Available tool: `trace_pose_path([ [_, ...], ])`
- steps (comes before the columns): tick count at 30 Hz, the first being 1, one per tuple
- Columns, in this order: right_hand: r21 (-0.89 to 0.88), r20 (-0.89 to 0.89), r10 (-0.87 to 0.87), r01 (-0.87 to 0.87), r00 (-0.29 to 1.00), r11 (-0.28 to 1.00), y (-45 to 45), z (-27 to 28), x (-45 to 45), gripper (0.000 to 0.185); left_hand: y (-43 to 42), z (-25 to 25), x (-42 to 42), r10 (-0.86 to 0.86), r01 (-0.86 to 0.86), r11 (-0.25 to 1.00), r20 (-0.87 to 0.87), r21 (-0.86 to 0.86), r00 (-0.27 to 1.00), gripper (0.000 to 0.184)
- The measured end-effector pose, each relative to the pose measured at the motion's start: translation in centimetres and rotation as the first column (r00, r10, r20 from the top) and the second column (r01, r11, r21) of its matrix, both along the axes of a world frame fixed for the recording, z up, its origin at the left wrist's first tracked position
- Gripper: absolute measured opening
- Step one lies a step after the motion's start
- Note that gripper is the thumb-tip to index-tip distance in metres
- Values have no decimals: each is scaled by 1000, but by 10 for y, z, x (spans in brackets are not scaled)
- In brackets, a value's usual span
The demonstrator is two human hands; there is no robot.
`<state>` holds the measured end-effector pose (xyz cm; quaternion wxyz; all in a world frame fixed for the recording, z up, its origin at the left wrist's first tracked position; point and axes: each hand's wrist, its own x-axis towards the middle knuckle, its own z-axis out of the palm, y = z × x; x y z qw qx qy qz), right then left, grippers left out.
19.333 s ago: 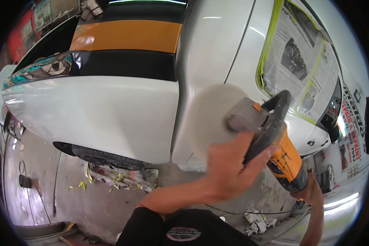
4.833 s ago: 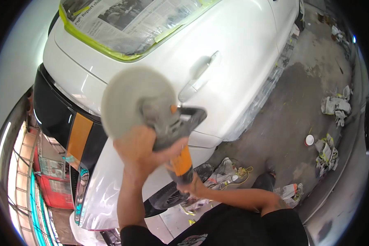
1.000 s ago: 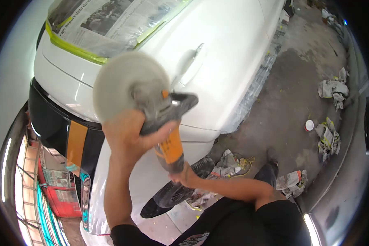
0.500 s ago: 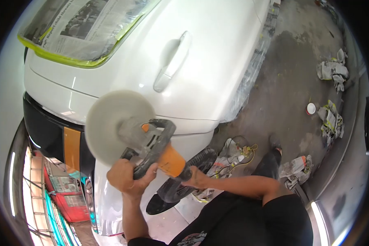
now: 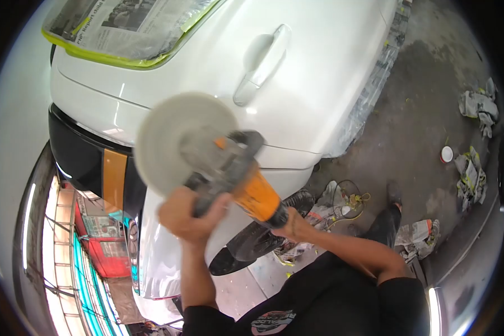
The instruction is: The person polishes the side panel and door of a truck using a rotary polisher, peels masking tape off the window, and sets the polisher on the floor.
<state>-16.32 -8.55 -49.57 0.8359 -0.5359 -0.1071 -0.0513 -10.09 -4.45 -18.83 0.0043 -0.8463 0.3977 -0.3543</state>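
My left hand (image 5: 191,217) wraps round the dark loop handle at the front of an orange and black polisher (image 5: 256,193). Behind it, my right hand (image 5: 294,226) grips the rear end of the tool's body. The polisher's round pale pad (image 5: 161,129) looks blurred, and it lies against or just over the white car body (image 5: 313,73); its contact face is hidden. Beyond the pad is a door handle (image 5: 270,59) on the same white panel. A window covered with newspaper (image 5: 109,33) and edged in green tape (image 5: 106,60) is at the upper left.
A black panel with an orange strip (image 5: 114,180) borders the white bodywork. Below the tool is a wheel (image 5: 246,246). Crumpled masking paper (image 5: 479,109), a small white tub (image 5: 447,154) and a looped cord (image 5: 355,200) lie on the floor.
The whole view has shifted, so the car sits further up and right. Relative to the car, the polisher has moved only slightly, towards the papered window. Both hands keep their hold.
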Motion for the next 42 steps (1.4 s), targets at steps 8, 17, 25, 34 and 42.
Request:
trace_pose_path([
  [8,-88,-74,-50,43,996,995,3,-62,-9,37,-3,-45,-4,-93,95,995,-75,27,993,46],
  [17,-170,-400,-118,54,909,984,-64,-112,-58,47,-23,-132,-3,-187,156,981,-371,-113,910,45],
  [25,-597,-177,-81,-42,981,801,-202,-96,-20,45,-26,-175,-36,-78,-129,869,-388,-478,918,61],
  [34,-532,-393,-282,34,875,846,-340,-81,-12,36,-157,-201,41,-394,87,810,-428,-580,813,49],
  [42,-553,-243,-204,37,948,832,-305,-81,0,36,-80,-204,-12,-84,-67,908,-337,-413,938,58],
])
